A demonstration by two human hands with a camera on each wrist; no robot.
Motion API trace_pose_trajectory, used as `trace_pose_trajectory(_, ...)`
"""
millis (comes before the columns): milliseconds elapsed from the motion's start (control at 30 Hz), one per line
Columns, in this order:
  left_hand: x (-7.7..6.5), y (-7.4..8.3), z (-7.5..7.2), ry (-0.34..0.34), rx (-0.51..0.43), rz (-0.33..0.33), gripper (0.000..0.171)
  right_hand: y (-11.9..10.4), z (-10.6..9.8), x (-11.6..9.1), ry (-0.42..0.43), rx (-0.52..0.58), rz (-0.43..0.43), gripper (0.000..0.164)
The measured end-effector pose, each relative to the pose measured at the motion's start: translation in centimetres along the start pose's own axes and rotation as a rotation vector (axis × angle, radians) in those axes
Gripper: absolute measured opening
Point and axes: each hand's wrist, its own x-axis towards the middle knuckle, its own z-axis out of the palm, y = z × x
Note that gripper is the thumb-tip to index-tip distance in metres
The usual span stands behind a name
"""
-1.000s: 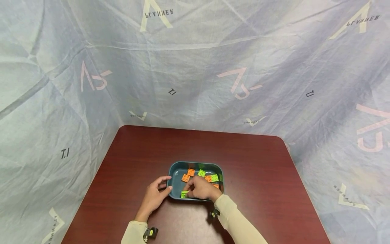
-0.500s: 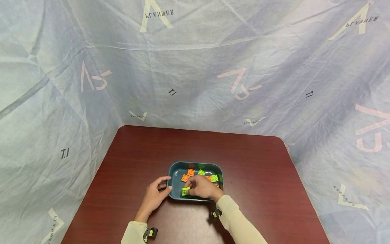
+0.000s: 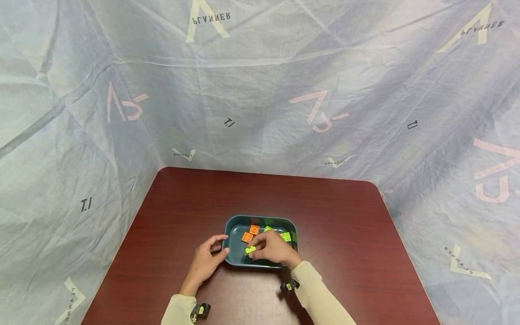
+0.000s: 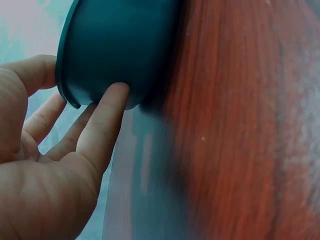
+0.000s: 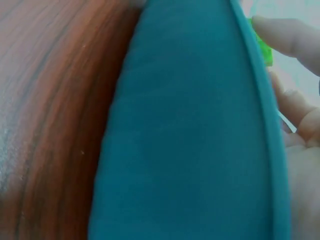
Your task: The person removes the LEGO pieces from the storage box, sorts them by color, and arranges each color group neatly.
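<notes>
My right hand (image 3: 274, 248) is over the inside of a dark teal rectangular box (image 3: 237, 246) in the head view. Its thumb and fingers pinch a lime-green toy building brick (image 3: 250, 249), tilted, near the front left of the box. In the right wrist view the box's outer wall (image 5: 190, 130) hides most of that brick, leaving a green edge (image 5: 266, 52) beside a fingertip. My left hand (image 3: 206, 259) holds the box's left end. Its thumb (image 4: 112, 102) presses the outer wall, and another finger reaches over the rim in the left wrist view.
Two orange bricks (image 3: 254, 229) lie together at the box's back left. Green bricks (image 3: 286, 237) show farther right, partly covered by the right hand. The box stands on a reddish-brown table (image 3: 337, 225), with printed grey fabric (image 3: 260, 90) hanging behind and at both sides.
My right hand has lifted the green brick from the box's front edge a little back and right, turning it between the fingers. The left hand and the box have stayed in place.
</notes>
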Motion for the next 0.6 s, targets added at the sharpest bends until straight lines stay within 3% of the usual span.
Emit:
trace_pose_trajectory(267,-0.1,0.1,-0.1,-0.002,-0.007,-0.008,0.041,-0.9,-1.0,-0.8,0.042,0.031,-0.031,0.026)
trace_pose_trajectory(600,-0.1,0.0,-0.1,-0.014,-0.011,-0.017,0.041,-0.9,-2.4,-1.3,0.128,0.025,-0.115,0.014)
